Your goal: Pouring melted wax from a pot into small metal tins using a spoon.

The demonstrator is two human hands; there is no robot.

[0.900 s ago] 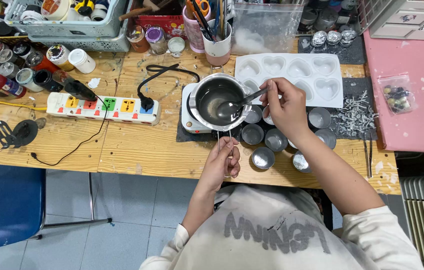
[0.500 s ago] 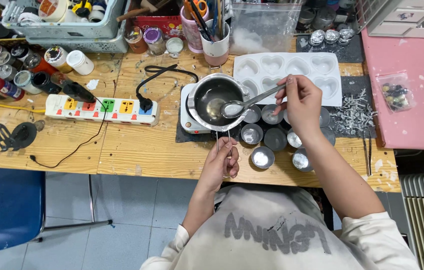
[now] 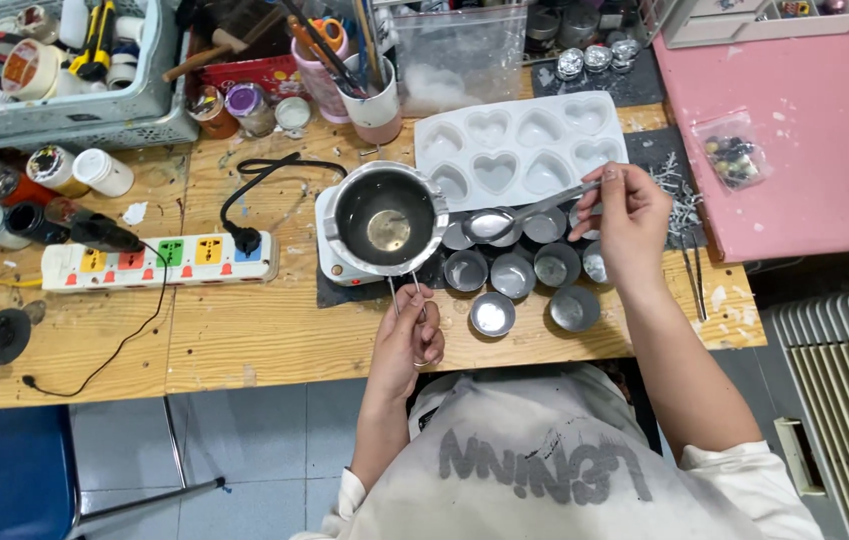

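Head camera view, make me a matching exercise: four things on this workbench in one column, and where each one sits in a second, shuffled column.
Things:
1. spoon
2. melting pot
3. heart mould
4. power strip

Places:
A. left of the hot plate
B. behind the small tins
C. in the right hand
D. on the hot plate

Pairs: 1-C, 2-D, 3-B, 4-A

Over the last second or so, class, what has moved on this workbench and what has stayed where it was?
The right hand carried the spoon out of the melting pot and rightward, so its bowl now hangs over the small round tins. It kept its grip on the spoon's handle throughout. The left hand stayed on the pot's wire handle; the pot, the tins and the heart mould did not shift.
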